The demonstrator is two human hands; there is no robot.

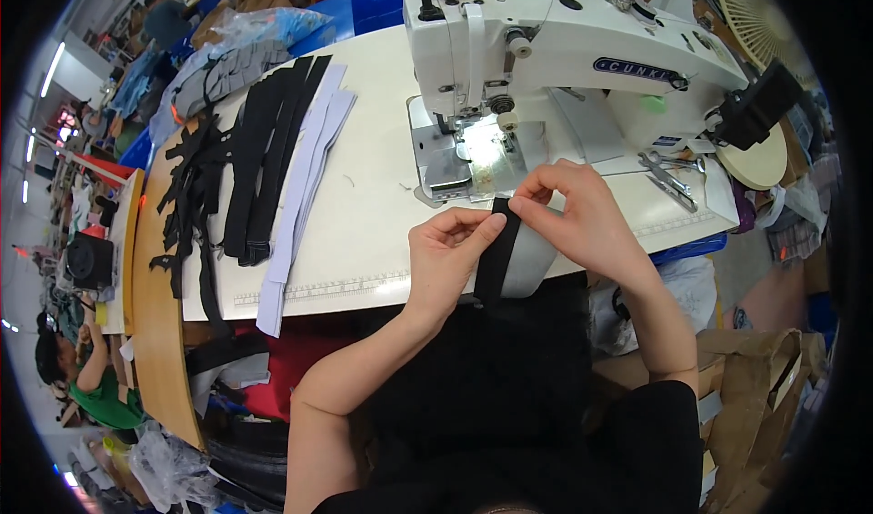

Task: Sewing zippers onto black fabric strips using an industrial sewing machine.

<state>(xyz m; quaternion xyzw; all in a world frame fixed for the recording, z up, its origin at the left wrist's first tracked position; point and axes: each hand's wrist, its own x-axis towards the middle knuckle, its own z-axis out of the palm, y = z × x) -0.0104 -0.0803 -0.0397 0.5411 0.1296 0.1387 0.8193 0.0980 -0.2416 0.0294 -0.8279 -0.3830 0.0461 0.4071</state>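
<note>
Left grip [441,258] and right grip [579,219] pinch black strap [495,259].
Beyond them, sewing machine [568,46] with lettered badge [640,72]; rightward, carton [750,423].

The narrow band [494,258] at the tabletop's front edge is solid black; the fabric piece [529,267] against it is plain pale grey. The tabletop [368,169] itself is off-white, with dark ruler markings [346,289] along its front edge. Toward its left edge, tangled straps [211,146] and flat strips [247,178] are black, and the stacked lengths [303,191] beside them pale lavender-white. The sewing machine [564,50] is glossy white with black fittings. Beyond the far edge, a bin [373,9] is bright blue.
</note>
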